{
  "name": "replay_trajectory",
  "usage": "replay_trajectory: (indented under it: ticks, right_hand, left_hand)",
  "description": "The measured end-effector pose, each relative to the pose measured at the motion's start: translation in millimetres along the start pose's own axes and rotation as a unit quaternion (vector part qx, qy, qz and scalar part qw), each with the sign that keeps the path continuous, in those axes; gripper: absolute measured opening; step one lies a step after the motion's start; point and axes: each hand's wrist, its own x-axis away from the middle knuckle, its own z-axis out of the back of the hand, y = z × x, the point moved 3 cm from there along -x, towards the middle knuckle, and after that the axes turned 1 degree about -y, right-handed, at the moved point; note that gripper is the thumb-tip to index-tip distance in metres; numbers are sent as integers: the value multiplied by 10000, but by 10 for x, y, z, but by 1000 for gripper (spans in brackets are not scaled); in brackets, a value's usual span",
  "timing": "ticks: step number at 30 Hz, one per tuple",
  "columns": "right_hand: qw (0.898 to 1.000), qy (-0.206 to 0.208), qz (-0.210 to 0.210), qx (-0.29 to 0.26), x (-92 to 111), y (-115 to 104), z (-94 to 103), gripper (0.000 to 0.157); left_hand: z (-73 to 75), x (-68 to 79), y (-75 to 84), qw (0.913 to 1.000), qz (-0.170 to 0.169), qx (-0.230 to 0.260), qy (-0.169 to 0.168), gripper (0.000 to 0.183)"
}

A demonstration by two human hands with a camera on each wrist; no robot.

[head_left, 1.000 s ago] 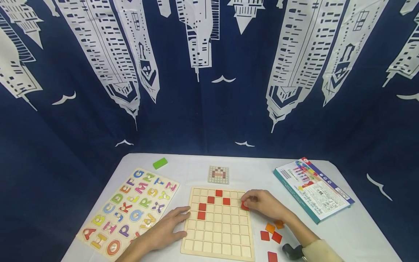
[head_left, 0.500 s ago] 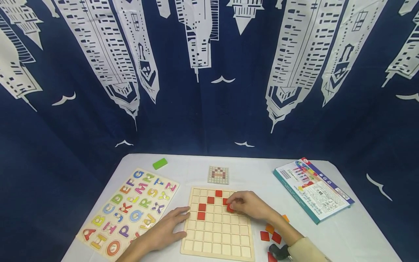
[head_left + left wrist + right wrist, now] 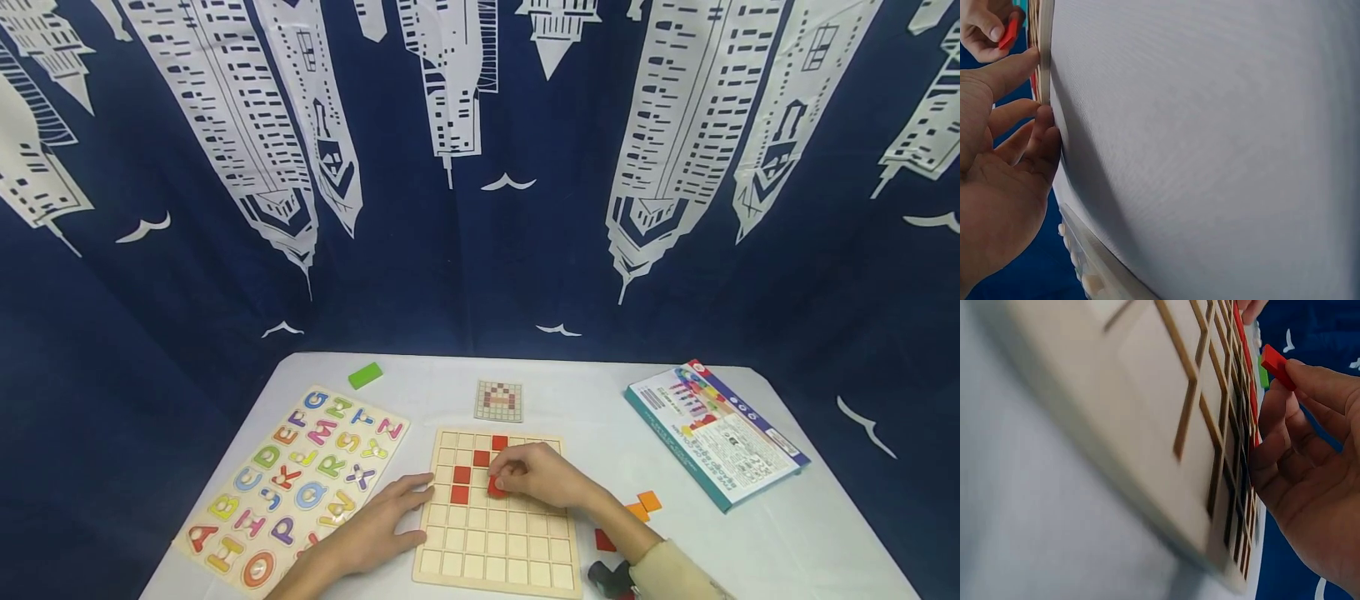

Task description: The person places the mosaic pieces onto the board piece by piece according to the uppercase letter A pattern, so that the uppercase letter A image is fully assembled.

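In the head view a pale wooden grid board (image 3: 495, 546) lies on the table with several red tiles set in its upper cells, one of them a red tile (image 3: 459, 495) at the left. My right hand (image 3: 543, 477) is over the board's upper middle, pinching a red square tile (image 3: 1277, 366) between thumb and index finger; the right wrist view shows the tile held above the cells. My left hand (image 3: 386, 521) rests at the board's left edge, its fingertips (image 3: 1032, 59) touching the side and its fingers only loosely bent.
An alphabet puzzle board (image 3: 300, 467) lies at the left, with a green block (image 3: 365, 375) behind it. A small patterned card (image 3: 498, 402) sits beyond the grid board. At the right are a boxed set (image 3: 716, 433), loose orange tiles (image 3: 648, 501) and a loose red tile (image 3: 604, 540).
My right hand has moved left with the red tile, from the board's right edge to its upper middle. The left hand has stayed at the left edge.
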Motion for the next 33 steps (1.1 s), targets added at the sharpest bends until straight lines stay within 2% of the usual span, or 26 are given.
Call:
replay_trajectory:
  ticks: [23,33]
  right_hand:
    - [9995,-323,12,-42,-189,-234,-393,8]
    - [9979,-258,153,572,-230,-272,-509,5]
  left_hand:
    - [14,6,1,10000,-21,14,-69,62]
    - [6,1,-6,10000,-56,-15,-4,61]
